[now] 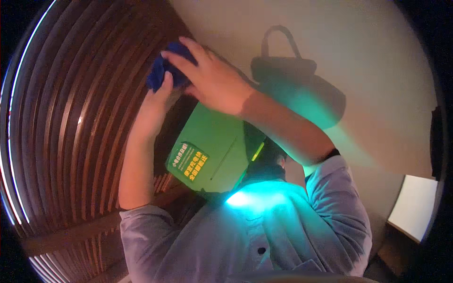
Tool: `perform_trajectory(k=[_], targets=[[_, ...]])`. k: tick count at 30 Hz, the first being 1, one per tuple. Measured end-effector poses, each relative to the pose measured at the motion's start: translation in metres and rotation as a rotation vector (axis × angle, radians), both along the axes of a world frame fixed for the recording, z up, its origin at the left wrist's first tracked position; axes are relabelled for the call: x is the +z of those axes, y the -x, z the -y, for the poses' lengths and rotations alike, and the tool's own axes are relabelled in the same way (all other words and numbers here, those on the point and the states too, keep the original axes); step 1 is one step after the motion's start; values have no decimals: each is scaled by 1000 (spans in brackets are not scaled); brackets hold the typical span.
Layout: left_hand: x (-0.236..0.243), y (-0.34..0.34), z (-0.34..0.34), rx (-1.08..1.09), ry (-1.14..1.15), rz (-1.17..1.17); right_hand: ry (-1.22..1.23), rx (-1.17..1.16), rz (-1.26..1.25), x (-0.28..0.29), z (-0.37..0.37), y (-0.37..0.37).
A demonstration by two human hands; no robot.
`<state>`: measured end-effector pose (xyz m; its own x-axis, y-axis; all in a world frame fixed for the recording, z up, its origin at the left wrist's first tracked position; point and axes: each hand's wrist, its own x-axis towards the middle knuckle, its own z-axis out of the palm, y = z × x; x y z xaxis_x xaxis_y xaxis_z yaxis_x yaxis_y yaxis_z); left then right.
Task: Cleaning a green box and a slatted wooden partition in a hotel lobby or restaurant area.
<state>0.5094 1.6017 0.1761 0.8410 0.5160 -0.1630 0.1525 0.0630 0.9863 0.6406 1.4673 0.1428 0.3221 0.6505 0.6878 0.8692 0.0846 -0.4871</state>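
Observation:
A bunched dark blue cloth (157, 75) is held between both hands at the upper left, against the brown slatted surface. My left hand (163, 94) grips it from below with its thumb up, and the rest of its fingers are hidden. From the right, my right hand (212, 78) reaches across, its fingers bent over the top of the cloth. Below the hands, a green box-shaped unit (219, 137) carries a printed label and a thin dark slot; my right forearm passes over its upper right side.
Brown slats (80, 108) fill the left side. A pale surface (377, 70) spans the right, bearing a dark shape (302, 89) with a looped top, maybe a shadow. A white panel (415, 205) stands far right. Cyan light glows on my shirt (264, 203).

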Motion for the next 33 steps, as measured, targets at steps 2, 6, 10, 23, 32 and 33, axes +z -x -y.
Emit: perform_trajectory(k=[2, 6, 10, 23, 32, 33], targets=[[15, 7, -11, -165, -112, -36, -66, -74, 101, 1, -24, -8], [48, 49, 26, 63, -948, -106, -166, 2, 59, 9, -43, -13], [41, 106, 40, 262, -1513, 31, -375, -139, 224, 48, -61, -25], [19, 329, -5, 1391, -1868, -618, 538, 163, 261, -115, -36, -66], [14, 399, -12, 1327, -1928, -812, -117, 121, -256, -47, -14, -37], [10, 394, -13, 1322, -1923, -803, -284, 110, -179, -20, -17, -38]])
